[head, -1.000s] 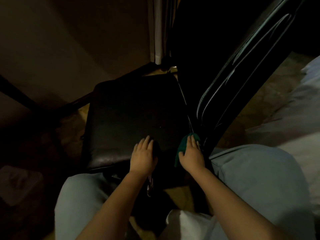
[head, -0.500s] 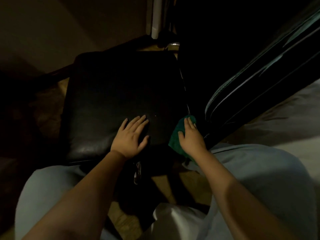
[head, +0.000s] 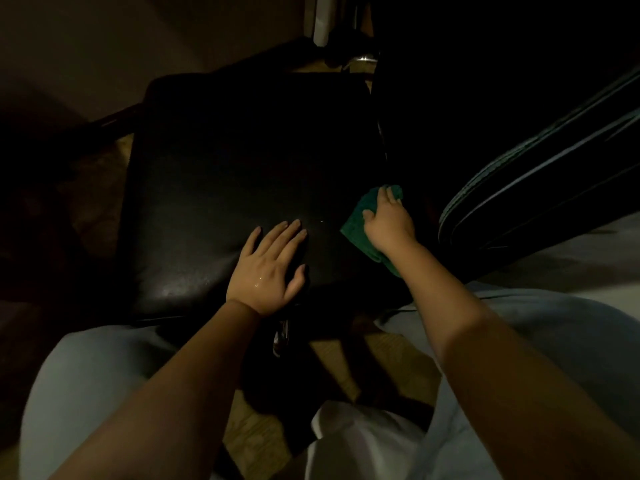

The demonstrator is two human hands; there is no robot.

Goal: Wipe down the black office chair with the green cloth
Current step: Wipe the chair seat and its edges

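Observation:
The black office chair's seat (head: pixel 221 188) fills the middle of the dim view, with its glossy backrest (head: pixel 540 188) rising at the right. My left hand (head: pixel 270 268) lies flat on the near part of the seat, fingers straight and spread. At the seat's right edge, where it meets the backrest, my right hand (head: pixel 389 221) presses the green cloth (head: pixel 356 220) against the chair, its fingers laid over the cloth. Part of the cloth hangs below my wrist.
My knees in light grey trousers (head: pixel 554 341) flank the chair's near edge. A chrome lever (head: pixel 280 336) shows under the seat. Wooden floor (head: pixel 346 355) lies below, a wall (head: pixel 104 46) stands at the far left, and a pale surface (head: pixel 588 251) sits at the right.
My left hand slid a little left on the seat and spread its fingers. My right hand with the cloth has edged further up along the seat's right edge.

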